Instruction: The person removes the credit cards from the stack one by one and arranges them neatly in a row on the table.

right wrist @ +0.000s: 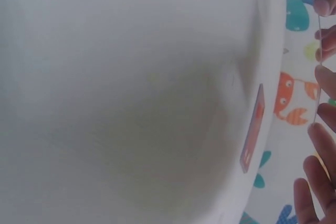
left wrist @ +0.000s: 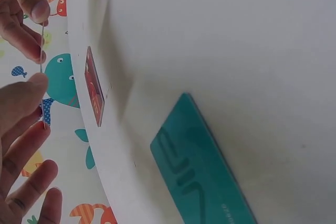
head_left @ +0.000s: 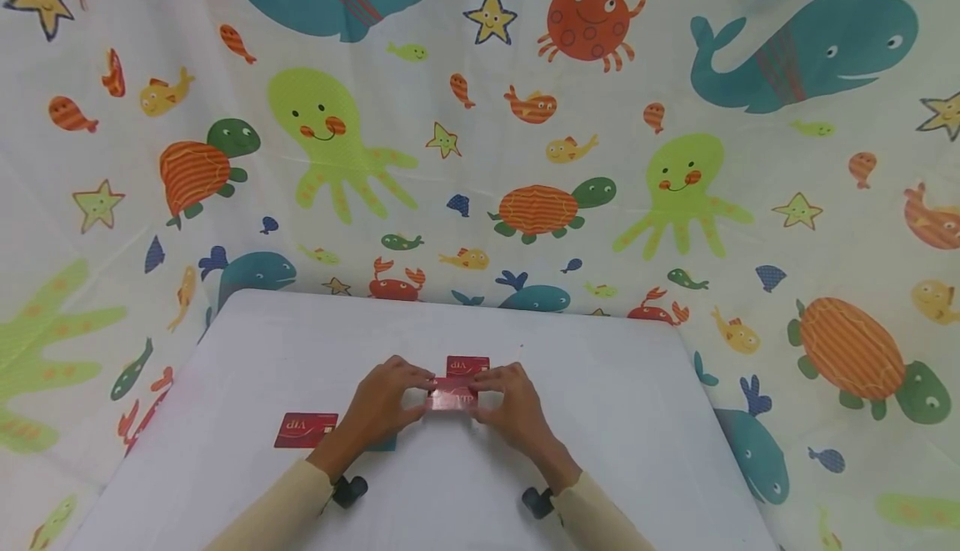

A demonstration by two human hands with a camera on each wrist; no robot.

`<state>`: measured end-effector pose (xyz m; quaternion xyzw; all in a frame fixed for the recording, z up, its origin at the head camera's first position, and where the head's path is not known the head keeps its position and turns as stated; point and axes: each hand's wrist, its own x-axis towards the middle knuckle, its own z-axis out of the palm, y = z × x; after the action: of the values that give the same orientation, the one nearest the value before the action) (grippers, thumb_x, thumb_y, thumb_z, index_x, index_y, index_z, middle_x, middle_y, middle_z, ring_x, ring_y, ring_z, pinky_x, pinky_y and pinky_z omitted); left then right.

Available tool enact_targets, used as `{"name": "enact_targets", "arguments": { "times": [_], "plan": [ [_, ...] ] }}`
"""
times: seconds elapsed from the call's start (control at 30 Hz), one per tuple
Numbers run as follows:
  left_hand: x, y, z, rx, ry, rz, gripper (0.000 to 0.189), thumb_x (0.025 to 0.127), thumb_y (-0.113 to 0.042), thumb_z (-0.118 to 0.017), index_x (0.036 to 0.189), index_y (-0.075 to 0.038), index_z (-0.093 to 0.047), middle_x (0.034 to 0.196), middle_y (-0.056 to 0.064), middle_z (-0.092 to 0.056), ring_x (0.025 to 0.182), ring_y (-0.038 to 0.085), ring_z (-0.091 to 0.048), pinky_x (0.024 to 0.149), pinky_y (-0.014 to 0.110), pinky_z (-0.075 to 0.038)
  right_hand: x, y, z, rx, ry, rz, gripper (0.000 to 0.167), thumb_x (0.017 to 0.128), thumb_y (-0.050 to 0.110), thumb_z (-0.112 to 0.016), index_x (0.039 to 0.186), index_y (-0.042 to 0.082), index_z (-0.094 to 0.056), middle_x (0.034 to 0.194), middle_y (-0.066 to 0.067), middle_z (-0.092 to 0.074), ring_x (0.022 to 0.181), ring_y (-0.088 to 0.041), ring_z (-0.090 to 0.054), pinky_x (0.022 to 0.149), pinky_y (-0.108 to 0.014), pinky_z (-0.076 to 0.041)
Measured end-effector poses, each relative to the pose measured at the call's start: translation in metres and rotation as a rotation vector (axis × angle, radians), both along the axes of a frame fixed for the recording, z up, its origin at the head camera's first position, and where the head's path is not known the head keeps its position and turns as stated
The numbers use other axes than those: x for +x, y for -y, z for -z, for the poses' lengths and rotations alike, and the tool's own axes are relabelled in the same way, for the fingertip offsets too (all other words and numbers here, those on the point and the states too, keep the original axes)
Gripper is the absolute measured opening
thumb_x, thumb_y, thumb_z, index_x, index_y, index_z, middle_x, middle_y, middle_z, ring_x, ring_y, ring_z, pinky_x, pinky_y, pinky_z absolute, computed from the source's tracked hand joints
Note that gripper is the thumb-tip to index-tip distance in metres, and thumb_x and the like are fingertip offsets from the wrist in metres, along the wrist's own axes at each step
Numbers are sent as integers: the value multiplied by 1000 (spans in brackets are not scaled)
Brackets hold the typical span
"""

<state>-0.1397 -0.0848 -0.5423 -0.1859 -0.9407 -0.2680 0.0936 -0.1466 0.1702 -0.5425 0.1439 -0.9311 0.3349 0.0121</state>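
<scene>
Both hands pinch one red card (head_left: 452, 394) by its two ends, held up above the table. My left hand (head_left: 384, 401) has thumb and fingers at its left end; my right hand (head_left: 516, 405) grips the right end the same way. In the left wrist view the held card (left wrist: 42, 66) shows edge-on as a thin line. A second red card marked VIP (head_left: 467, 364) lies flat just beyond, partly covered by the held one in the head view. Under the left wrist a teal card (head_left: 385, 444) shows only partly; the left wrist view reveals more of this teal card (left wrist: 197, 166).
Left of the left forearm, another red VIP card (head_left: 306, 430) lies on the white table (head_left: 637, 418). A curtain (head_left: 450, 176) printed with sea animals hangs behind the table and along its sides. Each wrist wears a small black camera.
</scene>
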Motion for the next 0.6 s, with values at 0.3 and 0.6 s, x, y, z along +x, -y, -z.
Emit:
{"name": "enact_targets", "arguments": {
  "times": [0.3, 0.6],
  "plan": [
    [16, 7, 7, 18, -11, -3, 39, 76, -30, -97, 112, -24, -85, 117, -9, -80, 108, 14, -68, 93, 40, -63, 12, 5, 9, 13, -19, -6, 43, 82, 36, -93, 123, 28, -82, 123, 12, -74, 115, -9, -58, 97, -36, -61],
    [28, 13, 15, 24, 3, -25, 41, 74, -30, -98, 113, -25, -84, 115, -11, -80, 107, 12, -68, 93, 42, -63, 20, 8, 19, 12, 0, -17, 40, 84, 36, -91, 122, 29, -82, 121, 15, -73, 115, -8, -58, 99, -37, -60]
  ]
}}
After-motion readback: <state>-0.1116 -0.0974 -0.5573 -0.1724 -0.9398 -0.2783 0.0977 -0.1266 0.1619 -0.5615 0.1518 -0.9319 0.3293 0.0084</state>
